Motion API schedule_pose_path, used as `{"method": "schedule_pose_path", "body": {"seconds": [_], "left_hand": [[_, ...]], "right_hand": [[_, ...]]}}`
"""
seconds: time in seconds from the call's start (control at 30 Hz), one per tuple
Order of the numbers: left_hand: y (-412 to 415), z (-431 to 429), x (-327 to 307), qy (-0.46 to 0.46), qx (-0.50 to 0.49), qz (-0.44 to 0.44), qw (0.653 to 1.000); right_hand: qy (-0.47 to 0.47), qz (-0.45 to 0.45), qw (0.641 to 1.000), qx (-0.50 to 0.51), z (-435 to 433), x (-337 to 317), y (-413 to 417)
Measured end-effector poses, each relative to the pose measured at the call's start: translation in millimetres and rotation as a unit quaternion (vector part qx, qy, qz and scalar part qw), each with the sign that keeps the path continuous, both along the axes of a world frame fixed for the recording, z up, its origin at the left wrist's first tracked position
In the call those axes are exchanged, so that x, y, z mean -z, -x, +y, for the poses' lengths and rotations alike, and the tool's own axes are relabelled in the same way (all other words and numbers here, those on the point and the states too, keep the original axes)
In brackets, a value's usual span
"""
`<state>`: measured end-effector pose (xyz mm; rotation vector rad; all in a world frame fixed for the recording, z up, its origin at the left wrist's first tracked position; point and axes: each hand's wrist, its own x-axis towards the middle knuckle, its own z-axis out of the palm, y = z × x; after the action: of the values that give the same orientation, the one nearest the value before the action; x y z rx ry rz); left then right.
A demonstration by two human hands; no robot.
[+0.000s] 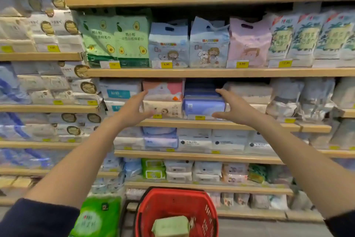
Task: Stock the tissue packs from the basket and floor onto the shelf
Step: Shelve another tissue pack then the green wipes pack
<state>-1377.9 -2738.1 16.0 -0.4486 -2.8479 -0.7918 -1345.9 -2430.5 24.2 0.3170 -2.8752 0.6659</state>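
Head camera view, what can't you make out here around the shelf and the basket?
All in the head view:
Red basket: the bottom edge cuts it off; only one pale green pack shows inside.
Green pack beside the basket: cut off by the bottom edge.
Price tag under the blue pack: too blurred to read.
Blue pack: the right hand covers its end; contact unclear.

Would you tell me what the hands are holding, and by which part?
Nothing is gripped: the left hand and right hand are open; the right one only brackets the blue tissue pack's right end.
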Motion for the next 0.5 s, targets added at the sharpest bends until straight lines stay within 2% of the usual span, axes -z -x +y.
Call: {"method": "schedule_pose_path", "body": {"seconds": [0.2, 0.5], "left_hand": [[20.4, -8.2, 119.6, 0.008, 0.035, -0.111, 0.993], [45.8, -32.5, 285.9, 0.032, 0.089, -0.25, 0.964]], "right_hand": [[0.009, -0.111, 0.994, 0.019, -21.0, 115.2, 12.9], [0.055, -0.302, 0.95, 0.058, -47.3, 281.1, 14.4]]}}
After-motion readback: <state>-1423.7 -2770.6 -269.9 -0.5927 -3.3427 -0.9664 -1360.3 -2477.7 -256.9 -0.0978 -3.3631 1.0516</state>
